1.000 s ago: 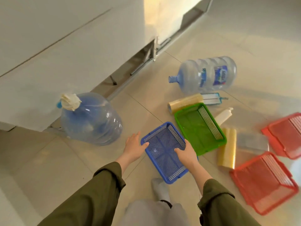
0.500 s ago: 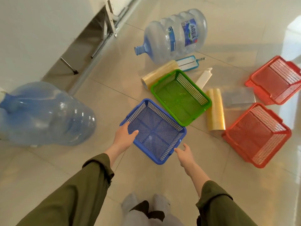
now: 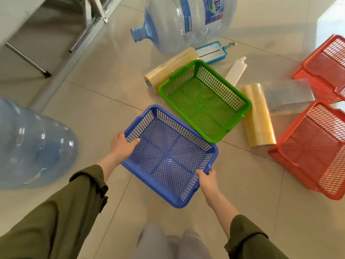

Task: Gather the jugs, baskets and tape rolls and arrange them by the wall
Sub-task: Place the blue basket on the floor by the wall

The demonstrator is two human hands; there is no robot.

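Observation:
A blue mesh basket (image 3: pixel 168 156) is in the middle of the floor, with my left hand (image 3: pixel 123 145) gripping its left rim and my right hand (image 3: pixel 206 177) gripping its near right corner. A green basket (image 3: pixel 205 100) lies just behind it. Two red baskets (image 3: pixel 313 146) (image 3: pixel 326 68) sit tilted at the right. One clear jug (image 3: pixel 188 21) lies on its side at the top; a blue jug (image 3: pixel 31 144) stands at the left. Two yellowish tape rolls (image 3: pixel 258 114) (image 3: pixel 169 67) lie beside the green basket.
A white wall panel with metal rail and struts (image 3: pixel 87 21) runs along the upper left. A blue-framed flat tool (image 3: pixel 212 52), a white bottle (image 3: pixel 236 71) and a grey flat packet (image 3: pixel 287 96) lie among the baskets. My socked feet (image 3: pixel 173 242) are at the bottom.
My right hand, which hung open near the basket's corner, has closed on the blue basket's rim. My left hand keeps its hold. The camera has moved closer and lower.

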